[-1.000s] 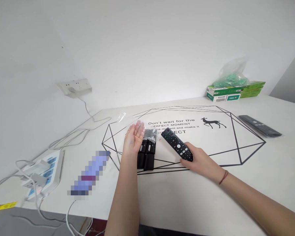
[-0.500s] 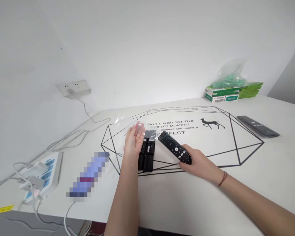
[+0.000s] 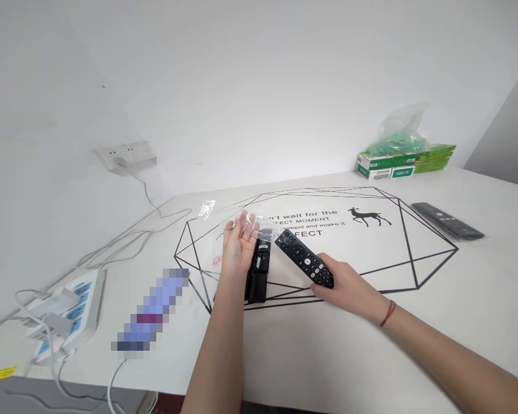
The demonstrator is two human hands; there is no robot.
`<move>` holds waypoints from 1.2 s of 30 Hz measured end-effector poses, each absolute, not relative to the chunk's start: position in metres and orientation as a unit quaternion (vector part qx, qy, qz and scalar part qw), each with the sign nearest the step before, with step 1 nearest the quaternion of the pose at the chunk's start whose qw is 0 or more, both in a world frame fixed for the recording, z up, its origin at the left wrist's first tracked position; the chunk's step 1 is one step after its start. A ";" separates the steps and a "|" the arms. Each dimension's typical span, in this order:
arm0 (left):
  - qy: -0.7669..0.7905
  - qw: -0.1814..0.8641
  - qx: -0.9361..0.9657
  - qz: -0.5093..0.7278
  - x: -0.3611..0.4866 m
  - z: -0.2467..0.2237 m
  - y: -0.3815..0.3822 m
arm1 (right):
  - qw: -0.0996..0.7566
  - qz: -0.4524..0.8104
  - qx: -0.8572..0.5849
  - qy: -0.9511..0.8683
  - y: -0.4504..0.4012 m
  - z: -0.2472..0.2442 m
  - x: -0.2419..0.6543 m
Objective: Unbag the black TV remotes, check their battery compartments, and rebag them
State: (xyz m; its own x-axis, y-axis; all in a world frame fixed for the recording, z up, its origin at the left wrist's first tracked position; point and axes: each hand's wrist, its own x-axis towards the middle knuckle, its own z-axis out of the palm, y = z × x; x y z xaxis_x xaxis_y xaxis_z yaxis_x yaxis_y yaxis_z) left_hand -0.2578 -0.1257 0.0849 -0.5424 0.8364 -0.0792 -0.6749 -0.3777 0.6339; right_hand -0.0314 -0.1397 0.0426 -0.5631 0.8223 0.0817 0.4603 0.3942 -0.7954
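My right hand grips the lower end of a black remote control, its buttons facing up. My left hand is turned palm up with its fingers mostly extended, holding a clear plastic bag. The bag stretches from the left fingers toward the remote's top end; whether that end is inside it I cannot tell. Black remotes with what look like uncovered battery compartments lie beneath and beside my left wrist, which partly hides them.
A plastic-wrapped remote lies at the right. Green and white boxes with a plastic bag on top stand at the back. To the left are a blurred-out phone, a power strip and loose cables.
The left hand has turned slightly and its fingers are a little more spread beside the bag. The right hand still holds the remote in nearly the same place. The view has shifted slightly.
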 end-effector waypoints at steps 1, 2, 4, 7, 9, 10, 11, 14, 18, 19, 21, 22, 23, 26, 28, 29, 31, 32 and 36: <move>0.312 0.459 0.130 0.822 -0.258 0.085 -0.126 | 0.241 0.377 -0.402 -0.799 -0.140 0.043 -0.031; 0.311 0.456 0.130 0.824 -0.258 0.086 -0.126 | 0.241 0.377 -0.403 -0.799 -0.140 0.043 -0.031; 0.310 0.450 0.128 0.828 -0.257 0.087 -0.126 | 0.240 0.378 -0.401 -0.799 -0.140 0.044 -0.031; 0.303 0.444 0.127 0.834 -0.256 0.089 -0.126 | 0.238 0.383 -0.398 -0.799 -0.140 0.044 -0.031; 0.299 0.442 0.129 0.836 -0.256 0.089 -0.126 | 0.237 0.386 -0.398 -0.798 -0.140 0.044 -0.031; 0.298 0.441 0.131 0.836 -0.256 0.089 -0.127 | 0.237 0.387 -0.399 -0.797 -0.140 0.044 -0.031; 0.297 0.441 0.134 0.836 -0.257 0.089 -0.127 | 0.236 0.387 -0.399 -0.797 -0.140 0.043 -0.030; 0.291 0.447 0.149 0.833 -0.257 0.088 -0.128 | 0.233 0.385 -0.400 -0.798 -0.139 0.043 -0.030; 0.288 0.463 0.161 0.823 -0.256 0.089 -0.129 | 0.238 0.385 -0.401 -0.797 -0.139 0.043 -0.030; 0.287 0.466 0.161 0.822 -0.255 0.089 -0.129 | 0.241 0.385 -0.401 -0.796 -0.139 0.044 -0.030; 0.285 0.472 0.163 0.818 -0.254 0.090 -0.129 | 0.244 0.388 -0.400 -0.794 -0.139 0.044 -0.030; 0.285 0.476 0.164 0.816 -0.253 0.089 -0.129 | 0.244 0.389 -0.400 -0.793 -0.139 0.044 -0.030; 0.285 0.480 0.166 0.813 -0.253 0.089 -0.129 | 0.245 0.389 -0.400 -0.793 -0.139 0.045 -0.030; 0.286 0.492 0.173 0.804 -0.250 0.088 -0.127 | 0.245 0.390 -0.401 -0.792 -0.139 0.046 -0.029; 0.288 0.501 0.179 0.796 -0.248 0.087 -0.126 | 0.247 0.387 -0.401 -0.792 -0.139 0.046 -0.030; 0.292 0.507 0.182 0.790 -0.246 0.086 -0.126 | 0.248 0.386 -0.402 -0.792 -0.138 0.046 -0.030; 0.306 0.524 0.193 0.771 -0.242 0.086 -0.127 | 0.250 0.383 -0.404 -0.792 -0.138 0.046 -0.030; 0.317 0.535 0.200 0.757 -0.239 0.086 -0.128 | 0.251 0.381 -0.404 -0.792 -0.138 0.046 -0.030; 0.368 0.565 0.242 0.698 -0.230 0.086 -0.131 | 0.250 0.378 -0.406 -0.794 -0.138 0.046 -0.030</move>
